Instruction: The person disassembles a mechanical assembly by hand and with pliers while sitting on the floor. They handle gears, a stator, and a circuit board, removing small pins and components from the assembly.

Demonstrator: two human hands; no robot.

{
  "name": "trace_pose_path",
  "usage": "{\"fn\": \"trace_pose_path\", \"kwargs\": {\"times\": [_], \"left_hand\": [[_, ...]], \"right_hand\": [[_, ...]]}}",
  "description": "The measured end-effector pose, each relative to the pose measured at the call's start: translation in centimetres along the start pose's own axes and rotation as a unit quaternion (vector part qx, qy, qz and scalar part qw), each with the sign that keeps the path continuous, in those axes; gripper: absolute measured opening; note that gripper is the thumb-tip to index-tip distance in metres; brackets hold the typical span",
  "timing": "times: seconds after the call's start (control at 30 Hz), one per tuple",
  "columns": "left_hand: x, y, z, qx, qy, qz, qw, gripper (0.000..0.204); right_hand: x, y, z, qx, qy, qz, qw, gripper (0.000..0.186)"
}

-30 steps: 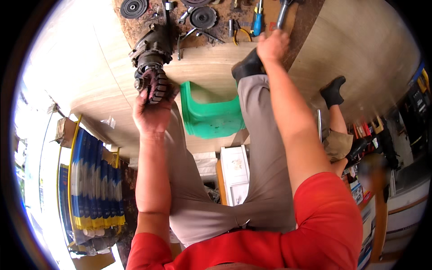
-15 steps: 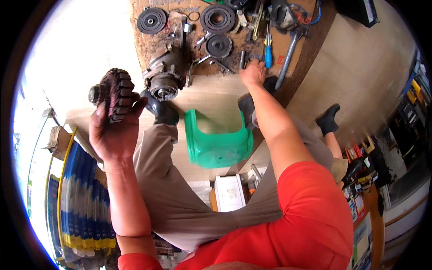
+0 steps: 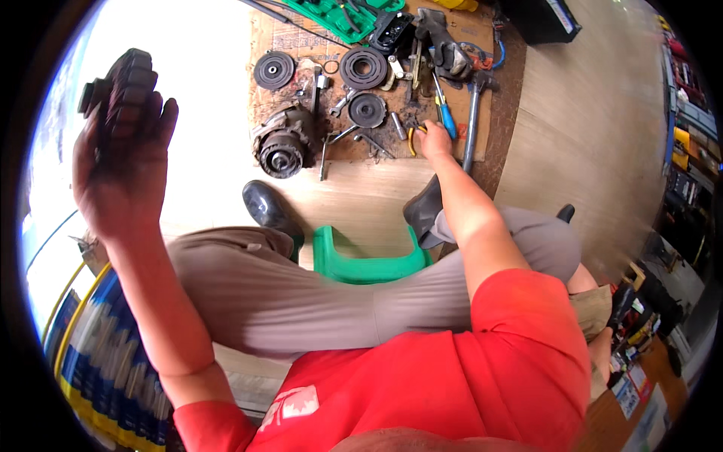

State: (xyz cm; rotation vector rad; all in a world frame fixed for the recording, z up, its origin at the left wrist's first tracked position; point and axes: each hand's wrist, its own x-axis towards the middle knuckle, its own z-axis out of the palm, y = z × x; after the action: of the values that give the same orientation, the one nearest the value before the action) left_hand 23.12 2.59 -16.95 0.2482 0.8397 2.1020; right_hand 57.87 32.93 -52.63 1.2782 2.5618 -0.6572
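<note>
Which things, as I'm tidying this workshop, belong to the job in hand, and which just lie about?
Job, likely:
- ridged round part (left hand)
- yellow-handled pliers (at right hand)
- metal casing

Lying about, likely:
- hammer
- black box
- grey glove

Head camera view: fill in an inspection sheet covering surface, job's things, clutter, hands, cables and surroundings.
Surface: stained brown cardboard sheet on the pale floor.
Job's things: dark clawed metal rotor, held off the floor; round grey metal housing on the cardboard's near left; yellow-handled metal pliers.
Clutter: black round grooved discs, blue-handled screwdriver, long grey metal hammer, dark grey work glove, green plastic case.
Hands: left hand holds the rotor; right hand has its fingers at the pliers, grip unclear.
Cables: black cable at the cardboard's far left; blue cord at its far right.
Surroundings: curved green plastic piece near the person's black boots; another person's tan shorts at right.
</note>
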Motion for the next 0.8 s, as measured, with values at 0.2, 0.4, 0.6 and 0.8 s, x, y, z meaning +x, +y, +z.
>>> {"fn": "trace_pose_path", "kwargs": {"times": [0.2,0.4,0.6,0.8], "left_hand": [[-2.4,0.4,1.7,-0.009,0.081,0.065,0.995,0.030],[-8.2,-0.4,4.6,-0.007,0.208,0.085,0.974,0.030],[-8.5,-0.1,3.1,-0.049,0.105,0.087,0.989,0.030],[-5.1,2.8,5.8,0.004,0.039,0.195,0.980,0.029]], "right_hand": [[1.2,-0.8,0.7,-0.133,-0.002,-0.046,0.990,0.025],[-0.4,-4.0,0.4,-0.140,-0.032,-0.053,0.988,0.030],[0.3,-0.8,0.8,-0.090,-0.061,-0.021,0.994,0.019],[0.6,2.7,1.7,-0.027,0.025,-0.025,0.999,0.024]]}}
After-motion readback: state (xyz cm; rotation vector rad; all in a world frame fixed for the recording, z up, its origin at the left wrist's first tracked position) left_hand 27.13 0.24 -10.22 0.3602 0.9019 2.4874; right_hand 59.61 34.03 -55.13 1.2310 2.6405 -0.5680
